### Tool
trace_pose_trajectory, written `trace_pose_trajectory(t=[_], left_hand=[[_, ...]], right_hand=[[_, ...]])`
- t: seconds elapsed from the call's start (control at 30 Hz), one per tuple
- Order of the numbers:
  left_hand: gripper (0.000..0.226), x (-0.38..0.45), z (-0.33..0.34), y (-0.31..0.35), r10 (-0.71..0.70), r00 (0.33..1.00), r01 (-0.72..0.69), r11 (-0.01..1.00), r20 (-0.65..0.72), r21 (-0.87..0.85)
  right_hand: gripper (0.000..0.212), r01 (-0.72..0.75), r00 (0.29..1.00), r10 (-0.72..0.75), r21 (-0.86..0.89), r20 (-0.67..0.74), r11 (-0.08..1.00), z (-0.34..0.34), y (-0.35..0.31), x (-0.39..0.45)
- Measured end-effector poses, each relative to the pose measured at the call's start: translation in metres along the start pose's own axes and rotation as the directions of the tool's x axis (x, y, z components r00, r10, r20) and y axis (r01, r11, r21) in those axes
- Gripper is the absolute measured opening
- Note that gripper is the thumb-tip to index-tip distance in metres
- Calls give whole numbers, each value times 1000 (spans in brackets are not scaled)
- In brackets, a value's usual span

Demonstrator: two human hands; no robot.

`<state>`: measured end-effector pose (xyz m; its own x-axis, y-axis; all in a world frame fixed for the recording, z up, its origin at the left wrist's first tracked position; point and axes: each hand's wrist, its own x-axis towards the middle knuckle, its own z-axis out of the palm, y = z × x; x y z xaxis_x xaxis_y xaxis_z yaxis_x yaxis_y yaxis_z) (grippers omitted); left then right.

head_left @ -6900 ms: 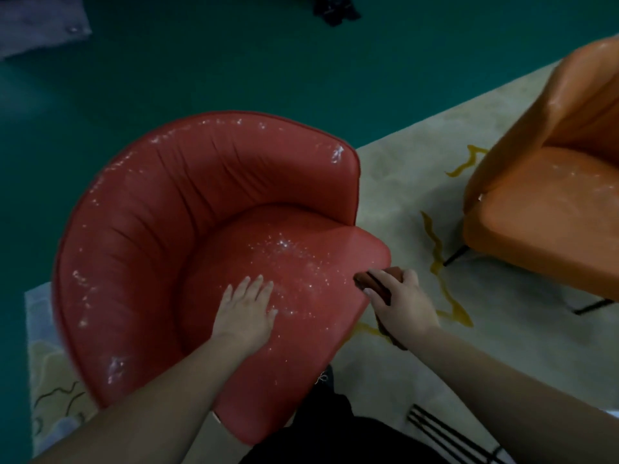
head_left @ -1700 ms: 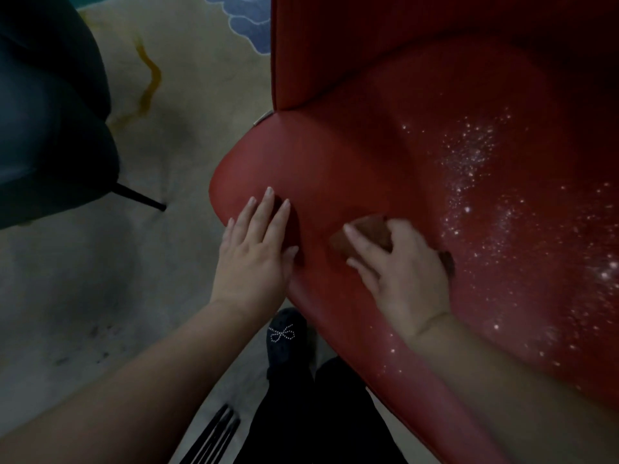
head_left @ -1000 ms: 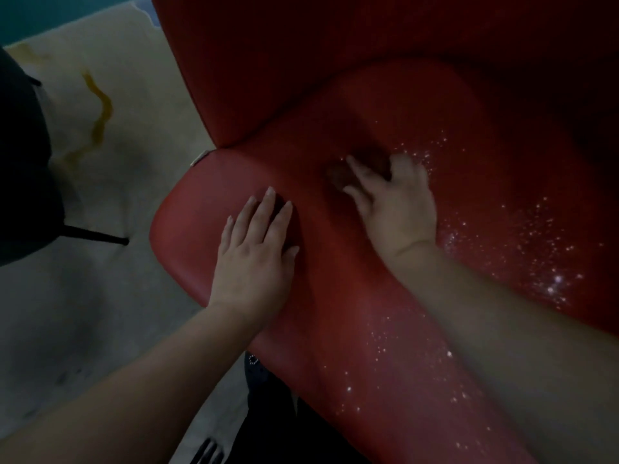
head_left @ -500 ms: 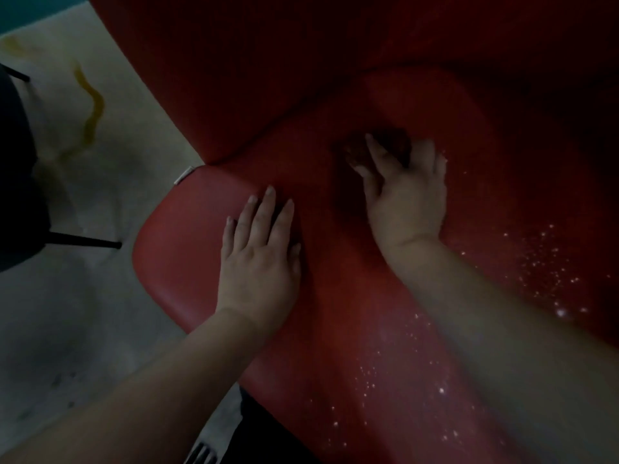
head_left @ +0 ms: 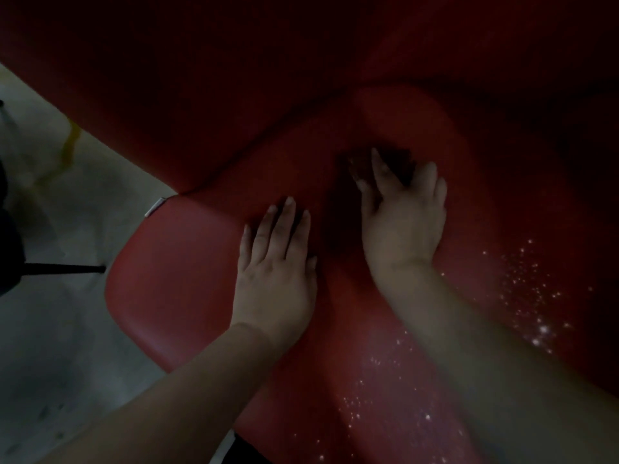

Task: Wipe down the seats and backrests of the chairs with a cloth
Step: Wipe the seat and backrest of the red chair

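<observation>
Red vinyl chair seat (head_left: 174,283), white specks scattered at its near right. Left hand (head_left: 274,272) flat on the seat, fingers straight, nearly together. Right hand (head_left: 402,222) beyond, fingers spread, pressing a dark brownish cloth (head_left: 360,162) near the shadowed backrest (head_left: 201,95).
</observation>
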<state>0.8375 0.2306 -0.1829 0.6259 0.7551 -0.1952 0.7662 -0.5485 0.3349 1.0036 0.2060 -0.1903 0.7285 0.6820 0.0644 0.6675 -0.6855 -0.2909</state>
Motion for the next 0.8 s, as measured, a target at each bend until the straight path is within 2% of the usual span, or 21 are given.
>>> trace_pose_trajectory(t=[0.03, 0.1, 0.13, 0.2, 0.23, 0.3, 0.37, 0.4, 0.47, 0.53, 0.6, 0.63, 0.67, 0.73, 0.8], left_hand=[[56, 1, 0, 0, 4, 1000, -4, 1000, -2, 4], [56, 2, 0, 2, 8, 1000, -8, 1000, 0, 7], [56, 2, 0, 2, 10, 1000, -10, 1000, -2, 7], [55, 3, 1, 5, 15, 1000, -14, 1000, -19, 16], [56, 4, 1, 6, 17, 1000, -17, 1000, -22, 22], [56, 5, 0, 7, 23, 1000, -23, 999, -12, 31], [56, 6, -1, 9, 32, 999, -32, 999, -4, 36], [56, 7, -1, 10, 39, 999, -39, 999, -1, 38], [56, 9, -2, 14, 55, 998, -55, 997, 1, 50], [55, 11, -1, 20, 77, 997, -77, 995, 7, 59], [55, 12, 0, 26, 107, 994, -108, 992, 20, 68], [55, 13, 1, 29, 123, 992, -124, 990, 28, 72], [55, 14, 1, 32, 135, 990, -137, 988, 36, 75], [55, 17, 2, 35, 139, 989, -143, 987, 54, 78], [55, 18, 1, 37, 134, 989, -139, 987, 67, 82]], right_hand=[[43, 18, 1000, -19, 34, 6, 999, -4, -2, -16], [42, 201, 976, -206, 71, 66, 977, -6, -7, -34], [40, 314, 945, -318, 70, 76, 947, -4, -7, -28], [39, 409, 909, -408, 6, 88, 912, -1, -5, 2], [42, 398, 914, -390, -65, 112, 915, 1, 0, 19], [46, 223, 970, -207, -133, 129, 966, 2, 22, 41], [44, -21, 1000, 22, -26, 17, 999, -6, 36, 29], [43, -65, 998, 65, 23, -19, 998, -12, 37, 13], [43, 5, 1000, -5, 81, 6, 997, -18, 33, -24], [44, 197, 975, -206, 96, 85, 976, -18, 29, -38], [43, 321, 939, -327, 64, 106, 945, -16, 36, -10], [42, 326, 940, -327, 31, 94, 945, -15, 40, 9], [42, 275, 958, -275, 1, 78, 961, -15, 48, 27], [43, 18, 999, -19, 16, 40, 1000, -16, 72, 50], [44, -227, 973, 229, 69, -27, 971, -21, 82, 34]])
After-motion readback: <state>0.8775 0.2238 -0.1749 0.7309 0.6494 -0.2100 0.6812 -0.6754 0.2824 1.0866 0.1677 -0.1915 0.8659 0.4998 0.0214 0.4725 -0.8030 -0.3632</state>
